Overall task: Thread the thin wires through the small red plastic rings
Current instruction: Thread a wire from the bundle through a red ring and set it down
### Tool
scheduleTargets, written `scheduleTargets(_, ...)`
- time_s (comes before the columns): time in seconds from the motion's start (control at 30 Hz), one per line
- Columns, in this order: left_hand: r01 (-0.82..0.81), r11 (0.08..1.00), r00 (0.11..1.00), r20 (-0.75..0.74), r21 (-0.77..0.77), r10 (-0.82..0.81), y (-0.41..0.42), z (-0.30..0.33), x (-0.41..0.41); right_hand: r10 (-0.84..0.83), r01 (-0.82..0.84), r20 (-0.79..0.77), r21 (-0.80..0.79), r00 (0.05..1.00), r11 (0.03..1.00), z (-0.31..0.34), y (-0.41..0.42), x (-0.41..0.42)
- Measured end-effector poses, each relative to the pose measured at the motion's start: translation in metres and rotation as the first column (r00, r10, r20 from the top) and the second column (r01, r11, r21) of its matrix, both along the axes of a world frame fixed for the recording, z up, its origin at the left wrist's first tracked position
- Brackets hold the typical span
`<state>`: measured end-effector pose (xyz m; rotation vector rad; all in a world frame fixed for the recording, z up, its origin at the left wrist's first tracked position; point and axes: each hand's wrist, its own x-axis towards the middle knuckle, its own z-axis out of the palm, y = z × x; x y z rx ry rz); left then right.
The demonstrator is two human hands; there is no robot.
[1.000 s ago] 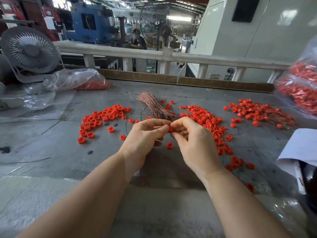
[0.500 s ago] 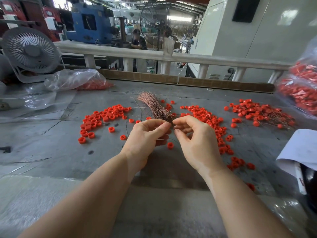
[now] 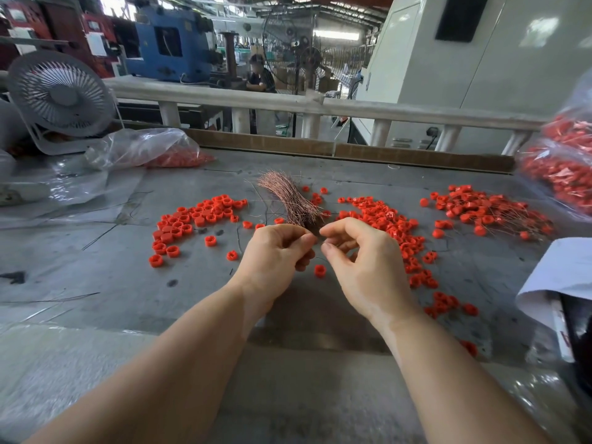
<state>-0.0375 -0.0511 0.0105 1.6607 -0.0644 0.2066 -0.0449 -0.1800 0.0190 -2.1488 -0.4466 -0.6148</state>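
Note:
A bundle of thin copper wires [image 3: 288,200] lies on the grey table [image 3: 112,283], and its near end reaches my fingertips. My left hand [image 3: 275,254] is curled, thumb pressed to forefinger just below that end. My fingers hide what it pinches. My right hand [image 3: 362,261] is beside it, forefinger and thumb apart at the bundle's tip, with nothing visible between them. Loose red rings lie in a left pile [image 3: 192,219] and a middle pile [image 3: 384,225]. One single ring [image 3: 319,270] lies between my hands. Rings with wires through them [image 3: 487,209] are heaped at the right.
A clear bag of red rings [image 3: 153,152] lies at the back left next to a white fan [image 3: 61,94]. Another full bag [image 3: 563,161] hangs at the right edge. White paper [image 3: 560,277] overlaps the table's right side. A rail [image 3: 288,104] borders the far edge.
A second ago both hands pinched a red ring together. The hands have since drawn slightly apart, the ring has gone from view, and my right fingers have opened.

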Motion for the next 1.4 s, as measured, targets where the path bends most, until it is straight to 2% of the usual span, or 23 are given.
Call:
scheduleTargets(0.17,-0.036,0.995,0.999,-0.001,0.09,0.036,0.002,0.0,0.0,0.014,-0.014,0.001,0.004,1.0,1.0,0.001,0.001,0.0)
scheduleTargets(0.23,-0.025,0.997,0.999,-0.021,0.077,0.027,0.002,-0.001,0.0,0.026,-0.026,0.008,0.0,1.0,1.0,0.001,0.0,0.0)
scheduleTargets(0.4,0.122,0.972,0.989,-0.053,-0.203,-0.135,-0.001,-0.001,-0.002,0.068,-0.069,0.025,0.036,0.997,0.997,0.0,0.0,0.002)
scheduleTargets(0.6,0.196,0.949,0.978,-0.025,-0.245,-0.208,-0.004,0.002,-0.004,0.103,-0.108,0.047,0.132,0.994,0.985,0.002,-0.001,0.002)
scheduleTargets(0.77,0.296,0.864,0.942,-0.026,-0.406,-0.335,-0.003,0.008,-0.007,0.075,-0.07,-0.013,0.226,0.997,0.972,0.003,-0.004,0.006)
scheduleTargets(0.87,0.297,0.882,0.947,-0.006,-0.365,-0.322,-0.004,0.009,-0.01,0.093,-0.079,-0.031,0.315,0.995,0.946,0.005,-0.006,0.006)
scheduleTargets(1.4,0.229,0.936,0.972,0.006,-0.269,-0.236,-0.003,0.009,-0.009,0.097,-0.087,-0.022,0.286,0.995,0.954,0.005,-0.005,0.006)
